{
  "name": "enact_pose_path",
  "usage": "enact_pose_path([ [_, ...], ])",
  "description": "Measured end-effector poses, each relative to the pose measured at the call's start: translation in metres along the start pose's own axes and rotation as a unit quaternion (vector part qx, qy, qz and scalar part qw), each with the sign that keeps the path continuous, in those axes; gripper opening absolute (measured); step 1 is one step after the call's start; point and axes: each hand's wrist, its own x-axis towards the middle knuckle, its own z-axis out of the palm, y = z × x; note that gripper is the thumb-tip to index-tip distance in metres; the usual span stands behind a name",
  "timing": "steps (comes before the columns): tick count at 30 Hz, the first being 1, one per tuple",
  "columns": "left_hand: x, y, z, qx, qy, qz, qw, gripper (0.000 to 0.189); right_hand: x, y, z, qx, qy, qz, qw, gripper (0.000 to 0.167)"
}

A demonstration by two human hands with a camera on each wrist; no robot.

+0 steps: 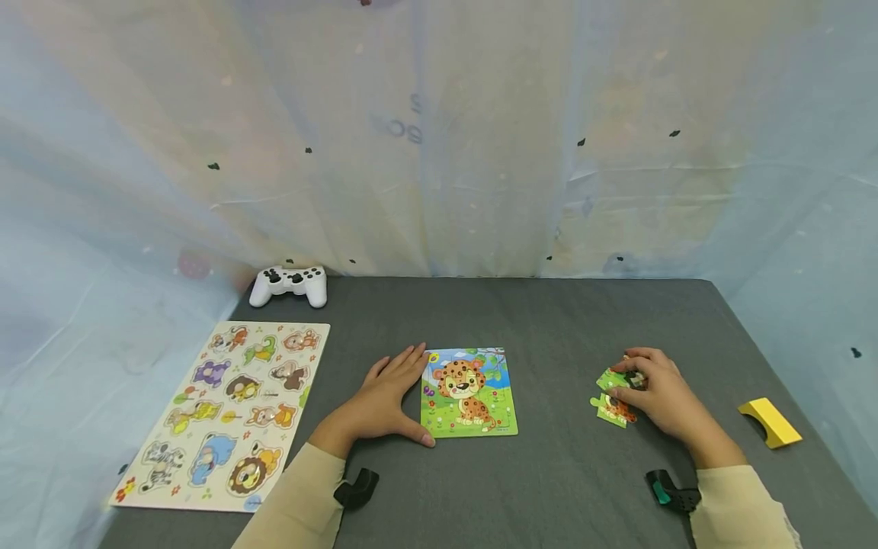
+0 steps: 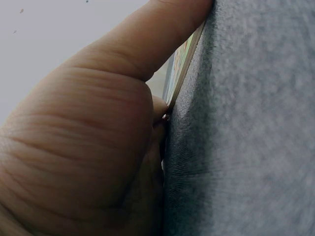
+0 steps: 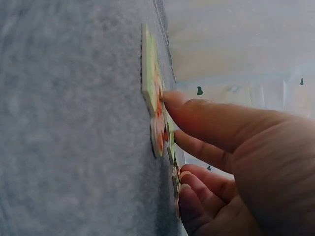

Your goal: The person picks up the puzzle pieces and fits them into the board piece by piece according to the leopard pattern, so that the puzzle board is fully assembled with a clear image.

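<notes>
A square leopard-cub puzzle board [image 1: 469, 396], green with a blue sky, lies flat in the middle of the table. My left hand [image 1: 384, 400] rests along its left side, fingers extended and thumb [image 2: 147, 44] at the near left corner. In the left wrist view the board's edge [image 2: 186, 64] shows as a thin strip beyond the thumb. Farther right, my right hand [image 1: 655, 385] is over several loose green and orange jigsaw pieces [image 1: 609, 410]. Its thumb [image 3: 184, 105] touches the nearer piece [image 3: 149, 73], while the other fingers reach the farther pieces, which they partly cover.
A white board of animal pictures [image 1: 226, 415] lies at the left, slanted along that table edge. Behind it sits a white game controller [image 1: 288, 284]. A yellow arch-shaped block [image 1: 771, 423] lies near the right table edge. Pale sheeting [image 1: 480, 137] hangs behind the grey table.
</notes>
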Motion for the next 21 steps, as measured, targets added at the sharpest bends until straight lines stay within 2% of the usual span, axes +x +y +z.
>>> enact_pose_path([
  [7, 0.000, 0.002, -0.002, -0.003, 0.005, 0.007, 1.0000, 0.145, 0.001, -0.006, 0.002, 0.005, 0.009, -0.019, 0.9998, 0.031],
  [10, 0.000, 0.003, -0.002, -0.008, 0.008, 0.010, 0.9999, 0.144, 0.001, -0.010, 0.004, -0.001, 0.009, -0.022, 0.9997, 0.038],
  [14, 0.000, 0.003, -0.002, -0.011, 0.011, 0.011, 0.9998, 0.143, 0.000, -0.014, 0.005, -0.018, 0.007, 0.001, 0.9998, 0.048],
  [18, -0.001, 0.003, -0.002, -0.010, 0.010, 0.010, 0.9998, 0.144, -0.001, -0.015, 0.006, -0.018, 0.004, 0.018, 0.9997, 0.042],
  [21, -0.001, 0.002, -0.001, -0.007, 0.008, 0.007, 0.9999, 0.144, -0.001, -0.015, 0.006, -0.011, 0.009, 0.006, 0.9999, 0.037],
])
